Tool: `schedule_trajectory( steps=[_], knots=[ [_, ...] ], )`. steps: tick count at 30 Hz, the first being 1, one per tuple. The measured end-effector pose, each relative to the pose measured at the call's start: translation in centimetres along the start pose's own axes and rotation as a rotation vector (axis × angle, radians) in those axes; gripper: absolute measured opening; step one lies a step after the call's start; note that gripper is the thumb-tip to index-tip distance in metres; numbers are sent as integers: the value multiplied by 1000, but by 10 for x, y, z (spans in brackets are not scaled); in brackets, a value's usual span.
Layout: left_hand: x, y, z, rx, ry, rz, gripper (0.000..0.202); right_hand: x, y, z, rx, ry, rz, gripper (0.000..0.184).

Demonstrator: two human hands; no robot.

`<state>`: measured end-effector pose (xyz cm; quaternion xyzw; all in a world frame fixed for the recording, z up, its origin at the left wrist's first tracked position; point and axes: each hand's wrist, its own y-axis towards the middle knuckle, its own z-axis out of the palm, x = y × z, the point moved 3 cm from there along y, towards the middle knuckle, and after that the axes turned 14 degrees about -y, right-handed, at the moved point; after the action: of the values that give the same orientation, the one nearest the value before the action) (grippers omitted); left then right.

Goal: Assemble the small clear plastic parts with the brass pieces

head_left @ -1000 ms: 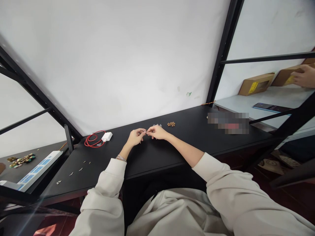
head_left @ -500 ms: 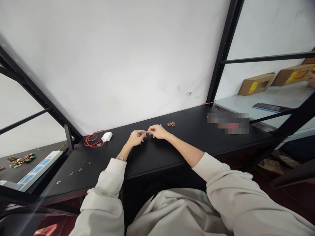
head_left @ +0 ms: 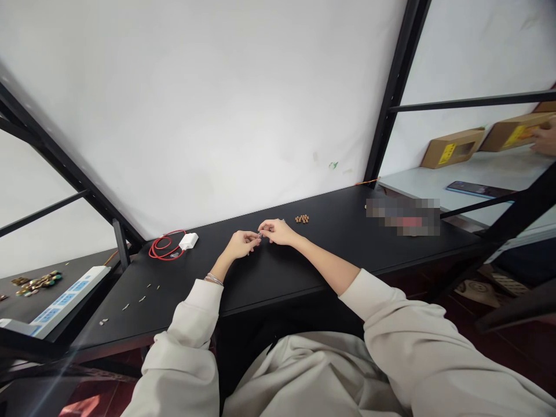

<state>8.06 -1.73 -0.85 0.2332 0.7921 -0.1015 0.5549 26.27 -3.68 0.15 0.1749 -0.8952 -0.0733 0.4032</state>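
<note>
Over the black table (head_left: 278, 275), my left hand (head_left: 241, 244) and my right hand (head_left: 277, 231) meet fingertip to fingertip. Both are closed in a pinch around a small silvery piece (head_left: 259, 235), mostly covered by the fingers and too small to name. A cluster of small copper-brown pieces (head_left: 302, 219) lies on the table just beyond my right hand. Several tiny metallic bits (head_left: 142, 299) are scattered on the table's left part.
A white charger (head_left: 189, 241) with a coiled red cable (head_left: 161, 253) lies at the left. Farther left are a power strip (head_left: 69, 301) and a metallic heap (head_left: 41, 282). Black posts (head_left: 391, 87) frame the table. At right, another person's hand (head_left: 545, 139) touches a cardboard box (head_left: 515, 132).
My fingertips have shifted slightly, and the small silvery piece between them has turned and shows a little more. The other person's hand at the far right has moved left.
</note>
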Motion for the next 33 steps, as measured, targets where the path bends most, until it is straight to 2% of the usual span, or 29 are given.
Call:
schedule_trajectory(
  steps=[4, 12, 16, 18, 21, 23, 25, 33],
  knots=[
    [-2, -2, 0, 9, 27, 16, 24, 0, 0, 0, -12, -13, -4, 10],
    [-3, -2, 0, -4, 36, -25, 24, 3, -1, 0, 5, 110, 122, 7],
    [-4, -3, 0, -14, 32, -28, 26, 1, 0, 2, 21, 150, 94, 9],
    [-4, -3, -1, -16, 38, -25, 27, -1, 1, 4, 55, 162, 79, 15],
    [-3, -2, -2, -22, 45, -29, 26, -5, 4, 8, 140, 205, 66, 36],
    [-1, -1, -2, -25, 40, -38, 24, -8, 5, 10, 161, 223, 56, 50],
    [1, 0, -2, -9, 27, -42, 24, -10, 6, 10, 162, 221, 57, 54],
    [2, 1, -1, 9, 30, -16, 21, -12, 6, 13, 162, 209, 55, 27]
  ],
)
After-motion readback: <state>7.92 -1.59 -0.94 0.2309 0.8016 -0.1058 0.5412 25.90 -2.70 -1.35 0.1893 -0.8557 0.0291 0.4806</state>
